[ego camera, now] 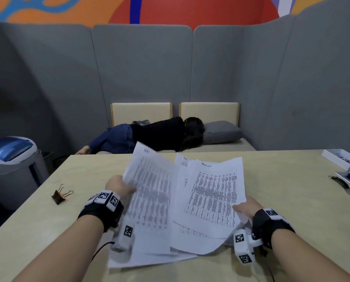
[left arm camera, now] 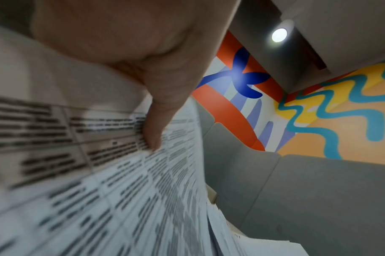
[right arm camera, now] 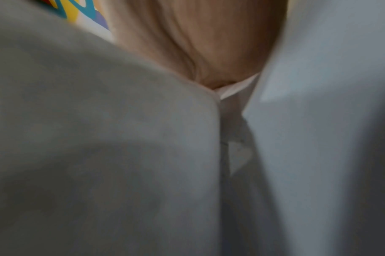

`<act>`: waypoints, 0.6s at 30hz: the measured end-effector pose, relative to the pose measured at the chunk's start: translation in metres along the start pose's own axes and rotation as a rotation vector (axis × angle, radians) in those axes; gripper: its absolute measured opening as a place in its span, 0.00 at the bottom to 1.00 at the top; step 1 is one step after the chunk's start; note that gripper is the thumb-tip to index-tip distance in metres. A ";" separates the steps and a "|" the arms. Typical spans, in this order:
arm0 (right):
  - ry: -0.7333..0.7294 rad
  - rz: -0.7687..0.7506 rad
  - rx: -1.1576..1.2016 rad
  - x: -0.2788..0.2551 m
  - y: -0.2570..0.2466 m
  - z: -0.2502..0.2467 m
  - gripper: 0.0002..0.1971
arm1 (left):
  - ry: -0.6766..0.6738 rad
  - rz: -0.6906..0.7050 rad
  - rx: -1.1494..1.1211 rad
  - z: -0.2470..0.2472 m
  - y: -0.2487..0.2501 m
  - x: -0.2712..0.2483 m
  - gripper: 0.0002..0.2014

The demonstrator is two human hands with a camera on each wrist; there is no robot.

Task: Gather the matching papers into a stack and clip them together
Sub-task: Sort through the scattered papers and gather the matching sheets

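- Head view: low in the middle of the frame, the left hand (ego camera: 119,188) pinches the left edge of a printed sheet (ego camera: 149,192) and lifts it, blurred, off the pile. I judge this is to check whether it matches the others.
- To the right, the right hand (ego camera: 246,206) grips the right edge of the papers (ego camera: 212,198), thumb on top. These are loosely fanned and raised above the tabletop (ego camera: 282,180), and the top one is headed with handwriting. Holding them from both sides likely keeps them together while they are sorted.
- At lower left, the binder clip (ego camera: 60,195) lies well apart from the papers with its wire handles spread, unused; clipping looks a later step.
- At upper centre, a person (ego camera: 149,133) lies on a bench with a pillow (ego camera: 221,131).
- Left wrist view: the thumb (left arm camera: 156,121) presses on printed table rows, with the sheet curving away at lower left. The fingers underneath are hidden.
- Right wrist view: blurred paper fills the frame, and skin at top centre meets a fold of sheets. I cannot tell more about the grip here.
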State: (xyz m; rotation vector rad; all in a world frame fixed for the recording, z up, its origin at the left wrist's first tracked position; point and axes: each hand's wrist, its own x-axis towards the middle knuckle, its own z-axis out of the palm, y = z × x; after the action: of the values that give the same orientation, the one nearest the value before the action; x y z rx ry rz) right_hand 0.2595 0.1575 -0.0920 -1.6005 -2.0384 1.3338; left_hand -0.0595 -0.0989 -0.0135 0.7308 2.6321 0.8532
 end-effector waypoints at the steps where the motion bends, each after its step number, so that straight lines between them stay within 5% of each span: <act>1: -0.002 0.010 0.041 0.001 0.001 -0.004 0.18 | 0.082 0.042 -0.019 -0.007 0.004 0.002 0.16; 6: -0.017 0.012 0.336 0.007 0.014 -0.037 0.23 | 0.341 0.200 -0.203 -0.037 0.036 0.015 0.13; 9: -0.003 -0.020 0.593 -0.001 0.022 -0.056 0.18 | 0.342 0.204 -0.369 -0.043 0.057 0.022 0.14; 15: 0.100 -0.046 0.811 -0.009 0.040 -0.092 0.17 | 0.009 0.060 -0.696 0.005 0.093 0.021 0.12; 18: 0.145 -0.001 0.775 -0.010 0.050 -0.094 0.18 | -0.192 -0.033 -0.628 0.053 0.100 0.021 0.10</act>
State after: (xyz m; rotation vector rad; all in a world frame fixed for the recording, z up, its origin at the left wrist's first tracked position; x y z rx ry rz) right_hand 0.3577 0.1968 -0.0739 -1.2701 -1.1922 1.6592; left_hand -0.0176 0.0066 0.0037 0.5562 2.0221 1.4173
